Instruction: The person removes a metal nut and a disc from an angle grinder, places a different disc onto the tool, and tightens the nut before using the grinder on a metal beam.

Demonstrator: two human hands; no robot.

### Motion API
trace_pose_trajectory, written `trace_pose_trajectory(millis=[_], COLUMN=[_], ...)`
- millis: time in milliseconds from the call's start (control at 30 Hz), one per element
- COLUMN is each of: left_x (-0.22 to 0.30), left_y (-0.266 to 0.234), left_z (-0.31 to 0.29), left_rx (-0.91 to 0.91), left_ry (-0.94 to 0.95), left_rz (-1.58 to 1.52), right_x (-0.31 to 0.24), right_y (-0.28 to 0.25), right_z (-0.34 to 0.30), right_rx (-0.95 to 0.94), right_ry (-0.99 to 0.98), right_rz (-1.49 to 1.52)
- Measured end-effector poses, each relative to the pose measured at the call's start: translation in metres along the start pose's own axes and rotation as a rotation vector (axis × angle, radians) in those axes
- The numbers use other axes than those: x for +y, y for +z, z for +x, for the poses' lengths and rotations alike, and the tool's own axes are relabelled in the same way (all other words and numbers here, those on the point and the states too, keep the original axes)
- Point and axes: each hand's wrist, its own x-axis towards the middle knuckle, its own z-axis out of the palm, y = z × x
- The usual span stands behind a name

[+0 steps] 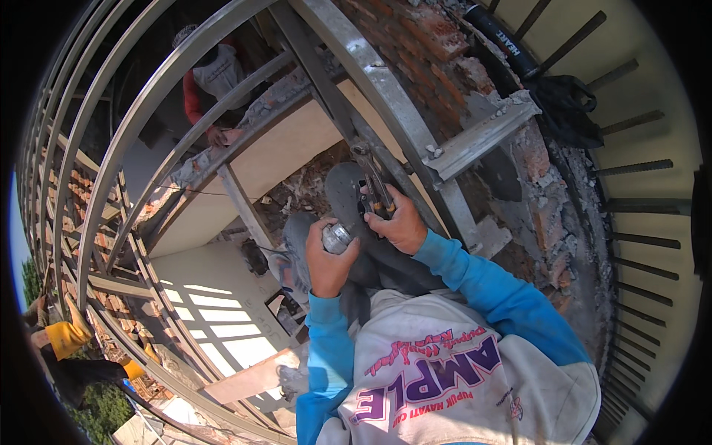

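My left hand [328,267] is closed around a small rounded silver metal thing [337,238], whose exact kind I cannot make out. To its right, my right hand [404,228] grips a pair of pliers [376,174] by its dark and yellowish handles, the metal jaws pointing away from me. Something small and black [364,199] shows beside the handles, partly hidden by my fingers. Both hands are held over my grey-trousered knees [343,187], apart from each other.
Metal beams [371,63] curve past my knees over a deep drop. Broken brickwork [437,41] and a bracket [486,141] stand right, with protruding rebar [634,167] beyond. A person in red sleeves [194,100] works far left; another's yellow glove [67,337] shows lower left.
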Motion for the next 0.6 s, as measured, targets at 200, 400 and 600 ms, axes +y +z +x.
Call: trace_pose_trajectory(millis=[200, 400, 600], left_x=[-0.02, -0.039, -0.038], left_y=[-0.029, -0.033, -0.026], left_z=[-0.019, -0.025, -0.008], left_rx=[-0.061, 0.022, 0.037], left_ry=[-0.023, 0.037, 0.067], left_rz=[-0.194, -0.302, -0.32], right_x=[-0.056, -0.097, -0.103], right_y=[-0.043, -0.111, -0.201], right_z=[-0.041, -0.085, -0.113], right_rx=[-0.008, 0.164, 0.753], right_ry=[0.092, -0.189, -0.417], right_rz=[0.178, 0.253, 0.349])
